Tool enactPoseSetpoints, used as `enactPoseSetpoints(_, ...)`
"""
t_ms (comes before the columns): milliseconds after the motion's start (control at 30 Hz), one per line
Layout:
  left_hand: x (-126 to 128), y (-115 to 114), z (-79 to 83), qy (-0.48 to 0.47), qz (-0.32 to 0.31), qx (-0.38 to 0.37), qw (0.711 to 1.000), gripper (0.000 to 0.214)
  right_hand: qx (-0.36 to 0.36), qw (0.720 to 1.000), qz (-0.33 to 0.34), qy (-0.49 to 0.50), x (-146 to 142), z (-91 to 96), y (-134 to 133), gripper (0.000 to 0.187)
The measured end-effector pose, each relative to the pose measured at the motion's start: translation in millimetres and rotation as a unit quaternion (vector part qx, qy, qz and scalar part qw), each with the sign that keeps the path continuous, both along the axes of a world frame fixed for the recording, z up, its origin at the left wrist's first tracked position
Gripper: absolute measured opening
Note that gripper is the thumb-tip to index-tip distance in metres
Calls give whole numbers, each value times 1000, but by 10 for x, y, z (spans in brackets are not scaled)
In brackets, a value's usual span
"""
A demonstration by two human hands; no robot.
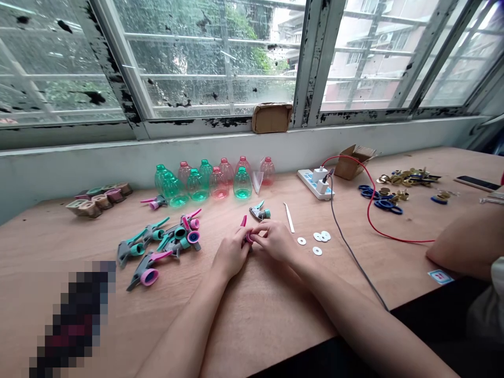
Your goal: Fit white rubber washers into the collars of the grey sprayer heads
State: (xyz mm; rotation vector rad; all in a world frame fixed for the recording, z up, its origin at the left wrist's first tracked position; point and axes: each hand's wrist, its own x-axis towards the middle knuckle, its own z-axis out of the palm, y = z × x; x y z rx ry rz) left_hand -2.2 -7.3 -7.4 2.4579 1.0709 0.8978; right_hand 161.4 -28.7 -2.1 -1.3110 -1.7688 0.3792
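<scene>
Near the middle of the table, my left hand (pixel 232 253) is closed around a pink and grey spray trigger head (pixel 249 238), mostly hidden by fingers. The fingers of my right hand (pixel 275 240) pinch at its pink collar; whether they hold a small part there cannot be made out. Just beyond the hands lies a teal and grey spray trigger head (pixel 260 211). White tweezers (pixel 289 217) lie to the right, with several white ring washers (pixel 317 251) close by. Left of my hands is a loose pile of teal and pink spray trigger heads (pixel 173 239).
Green and pink clear bottles (pixel 242 185) stand along the wall. A power strip (pixel 315 185) with a grey cable and a red cable (pixel 372 210) sits right of them. Blue-handled scissors (pixel 380 199) and brass parts lie farther right, near another person's arm (pixel 468 244).
</scene>
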Motion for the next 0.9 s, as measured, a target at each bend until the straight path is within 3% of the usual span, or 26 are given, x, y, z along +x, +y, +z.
enactPoseSetpoints(133, 4, -1, 4, -26, 16, -16, 999, 30, -13, 999, 35, 39, 29, 16, -41, 14)
enactPoseSetpoints(267, -15, 16, -27, -65, 34, -40, 997, 50, -21, 994, 94, 44, 44, 15, -70, 46)
enactPoseSetpoints(333, -23, 20, -44, -66, 31, -47, 996, 56, -10, 996, 89, 10, 32, -3, -38, 43)
enactPoseSetpoints(433, -26, 0, -24, -25, 36, -26, 999, 52, -3, 997, 9, -80, 47, -5, 64, 30)
enactPoseSetpoints(500, -37, -31, 50, 13, 58, 27, 998, 48, -1, 987, -77, -140, 145, 43, 126, 34)
enactPoseSetpoints(600, -107, -85, 250, 62, 149, 145, 976, 40, -17, 968, -177, -176, 507, 186, 118, 44)
enactPoseSetpoints(667, -190, -109, 396, 94, 255, 183, 945, 38, -85, 956, -218, -179, 862, 277, 33, 37)
enactPoseSetpoints(767, -324, -109, 518, 152, 369, 142, 906, 37, -282, 913, -231, -181, 1349, 309, -126, 32)
enactPoseSetpoints(833, -381, -79, 500, 193, 376, 90, 902, 35, -356, 898, -214, -147, 1528, 258, -188, 35)
enactPoseSetpoints(900, -400, -34, 420, 217, 338, 57, 914, 31, -383, 896, -191, -116, 1581, 179, -199, 31)
